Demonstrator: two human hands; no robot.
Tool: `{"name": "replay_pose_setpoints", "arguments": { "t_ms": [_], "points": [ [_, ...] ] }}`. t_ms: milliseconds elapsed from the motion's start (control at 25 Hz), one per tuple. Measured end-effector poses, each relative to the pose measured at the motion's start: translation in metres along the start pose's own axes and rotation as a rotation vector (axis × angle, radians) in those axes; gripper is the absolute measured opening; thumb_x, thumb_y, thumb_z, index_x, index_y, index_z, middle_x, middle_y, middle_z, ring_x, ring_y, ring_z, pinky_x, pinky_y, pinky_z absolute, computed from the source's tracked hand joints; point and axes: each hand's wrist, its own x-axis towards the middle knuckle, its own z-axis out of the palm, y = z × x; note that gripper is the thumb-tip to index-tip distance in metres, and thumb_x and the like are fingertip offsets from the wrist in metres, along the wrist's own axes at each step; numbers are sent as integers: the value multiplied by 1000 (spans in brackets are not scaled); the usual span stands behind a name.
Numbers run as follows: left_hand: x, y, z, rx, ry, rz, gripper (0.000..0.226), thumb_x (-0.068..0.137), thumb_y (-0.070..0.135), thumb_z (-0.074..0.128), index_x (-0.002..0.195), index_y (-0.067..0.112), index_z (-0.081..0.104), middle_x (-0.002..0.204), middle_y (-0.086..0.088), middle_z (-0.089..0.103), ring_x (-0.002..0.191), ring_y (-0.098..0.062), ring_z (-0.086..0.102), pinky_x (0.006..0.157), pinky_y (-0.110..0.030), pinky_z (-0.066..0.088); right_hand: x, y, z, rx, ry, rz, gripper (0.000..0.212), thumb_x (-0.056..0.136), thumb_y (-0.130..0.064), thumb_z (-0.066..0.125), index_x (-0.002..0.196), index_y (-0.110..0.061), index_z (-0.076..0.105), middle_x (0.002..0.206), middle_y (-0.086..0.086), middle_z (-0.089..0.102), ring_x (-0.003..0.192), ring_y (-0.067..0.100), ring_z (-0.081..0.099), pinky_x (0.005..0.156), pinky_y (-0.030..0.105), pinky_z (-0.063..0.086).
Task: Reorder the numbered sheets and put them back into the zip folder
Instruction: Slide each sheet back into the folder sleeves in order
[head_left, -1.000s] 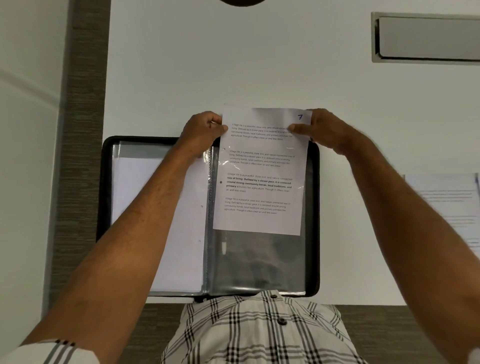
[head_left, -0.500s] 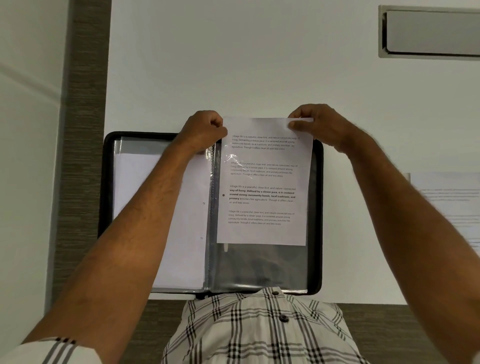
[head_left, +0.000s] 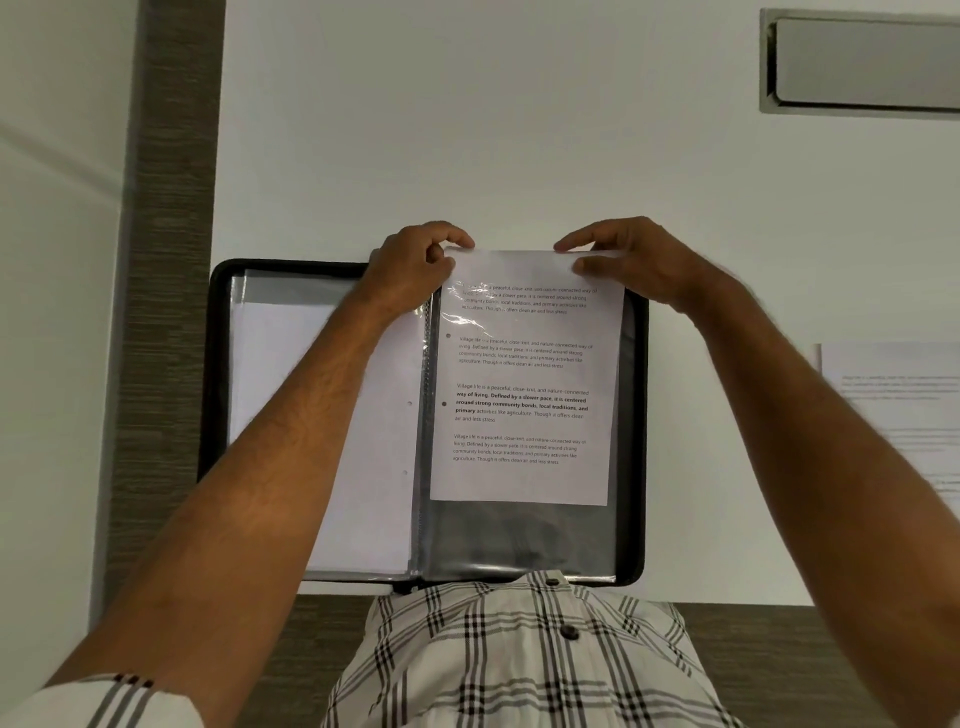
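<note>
Hands: left hand (head_left: 415, 265) pinches sleeve (head_left: 524, 530) mouth; right hand (head_left: 623, 262) pinches sheet (head_left: 524, 374) top.
Sheet: thin, floppy; likely buckles unless gripped at top corners.

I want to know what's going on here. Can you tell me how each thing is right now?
Folder: lying open on the table.
Printed sheet: partway into the right-hand plastic sleeve, its top edge sticking out.
Left hand: grips the sleeve's top by the spine.
Right hand: pinches the sheet's top right corner.
Other paper: lying flat on the table, right of the folder.
</note>
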Motion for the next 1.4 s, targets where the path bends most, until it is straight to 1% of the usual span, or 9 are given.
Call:
{"name": "replay_pose_setpoints", "arguments": {
  "t_ms": [240, 480, 640, 800, 920, 1000, 1200, 1280, 1400],
  "points": [
    [-6, 4, 2, 110, -37, 46, 9, 92, 31, 68, 97, 38, 70, 87, 17, 64, 83, -3, 58, 101, -53, 47, -4, 1, 0, -2, -77, 11, 18, 101, -19, 70, 114, -26, 80, 104, 1, 80, 102, 22, 75, 98, 43, 60],
    [-10, 8, 2, 211, -82, 62, 17, 85, 49, 76, 89, 33, 71, 96, 14, 57, 96, -8, 54, 98, -44, 32, -11, -2, 6, -45, -104, 36, 10, 97, -21, 73, 103, -22, 82, 102, -13, 77, 91, -6, 67, 88, 23, 51],
    [-10, 11, 3, 356, -175, 57, 28, 79, 58, 78, 92, 36, 66, 111, 5, 48, 109, -14, 43, 96, -42, 30, -11, -3, 10, -233, -154, 73, 14, 91, -28, 81, 99, -17, 79, 100, -9, 69, 95, 7, 66, 81, 23, 48],
    [-11, 14, 5, 416, -202, 60, 30, 78, 60, 78, 90, 36, 65, 114, 2, 45, 113, -17, 38, 92, -41, 28, -16, -5, 16, -388, -126, 80, 22, 80, -37, 90, 86, -29, 71, 102, -6, 61, 90, 8, 58, 73, 25, 47],
    [-13, 12, 6, 356, -160, 64, 24, 79, 57, 79, 89, 37, 69, 112, 3, 48, 111, -16, 42, 91, -40, 26, -21, -8, 19, -404, -149, 64, 21, 83, -29, 89, 76, -21, 70, 92, 3, 70, 81, 17, 65, 68, 28, 51],
    [-14, 10, 6, 289, -115, 68, 18, 81, 49, 80, 91, 37, 72, 111, 4, 52, 112, -18, 47, 90, -41, 27, -24, -9, 19, -427, -181, 79, 24, 87, -27, 85, 71, -29, 68, 84, -1, 73, 75, 14, 67, 63, 23, 47],
    [-16, 13, 7, 316, -117, 62, 17, 82, 48, 80, 83, 32, 75, 112, 4, 50, 114, -18, 45, 93, -41, 27, -33, 2, 24, -330, -47, 87, 9, 90, -25, 82, 95, -23, 76, 95, -10, 71, 91, 11, 67, 75, 22, 50],
    [-14, 14, 5, 347, -151, 59, 20, 82, 51, 78, 78, 32, 73, 113, 4, 49, 118, -21, 45, 94, -43, 28, -40, 9, 26, -242, 54, 71, 27, 87, -21, 84, 108, -20, 67, 102, -8, 68, 93, 14, 67, 77, 28, 55],
    [-14, 16, 8, 401, -158, 43, 20, 84, 53, 75, 81, 33, 72, 116, 3, 46, 124, -25, 41, 98, -45, 29, -60, 14, 37, -52, 192, 98, 52, 87, -11, 84, 123, -19, 48, 101, -3, 60, 80, 15, 63, 65, 29, 60]
  ]
}}
